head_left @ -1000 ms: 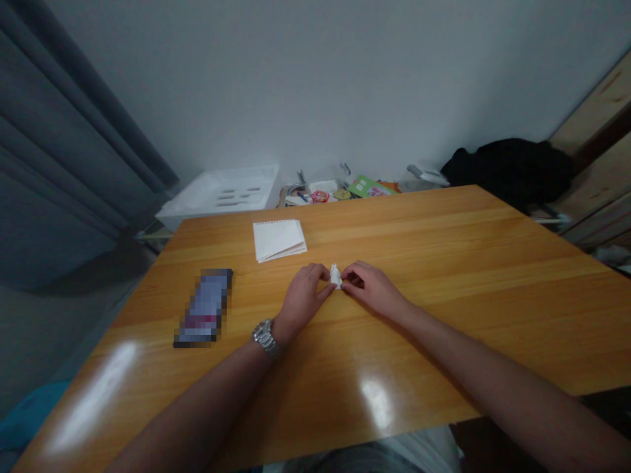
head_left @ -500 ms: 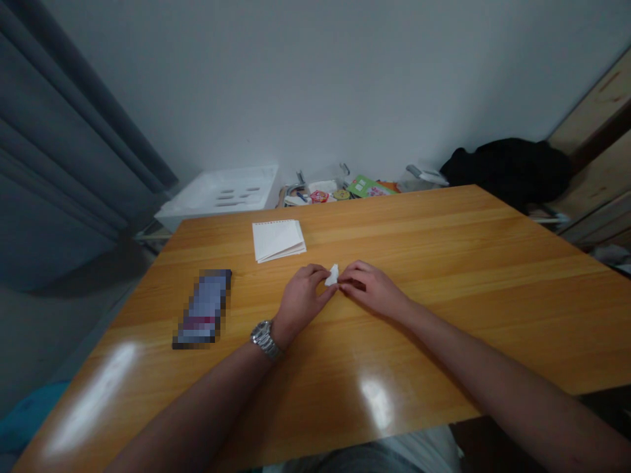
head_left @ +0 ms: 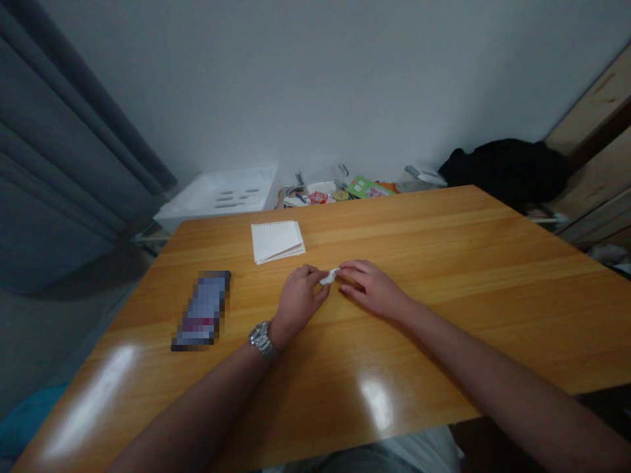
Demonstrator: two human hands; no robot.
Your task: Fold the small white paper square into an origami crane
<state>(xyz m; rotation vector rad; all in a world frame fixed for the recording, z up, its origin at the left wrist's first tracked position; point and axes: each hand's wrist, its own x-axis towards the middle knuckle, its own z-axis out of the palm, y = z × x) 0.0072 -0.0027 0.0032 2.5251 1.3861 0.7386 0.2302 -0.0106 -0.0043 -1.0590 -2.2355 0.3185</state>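
Note:
A small crumpled piece of white paper [head_left: 328, 277] is pinched between the thumb and fingers of my left hand [head_left: 300, 295], just above the wooden table [head_left: 444, 249]. A silver wristwatch [head_left: 263, 339] sits on the left wrist. My right hand [head_left: 372, 286] is at the paper's right end, its fingertips touching it. The right thumb stands apart from those fingers, with a gap between them. Left of the hands lies a dark phone [head_left: 203, 310] with a pixelated screen. Beyond the left hand is a small stack of white notebook sheets [head_left: 278, 241], torn holes along the top edge.
Behind the table's far edge stand a white plastic tray [head_left: 217, 194] and a jumble of small items with a green packet [head_left: 367, 188]. A black cloth or bag [head_left: 503, 172] lies at the far right. A grey curtain [head_left: 64, 151] hangs at the left.
The white paper has gone from standing upright between the fingertips to a flatter, narrower, twisted shape. My right thumb has parted from its fingers. The hands have barely shifted.

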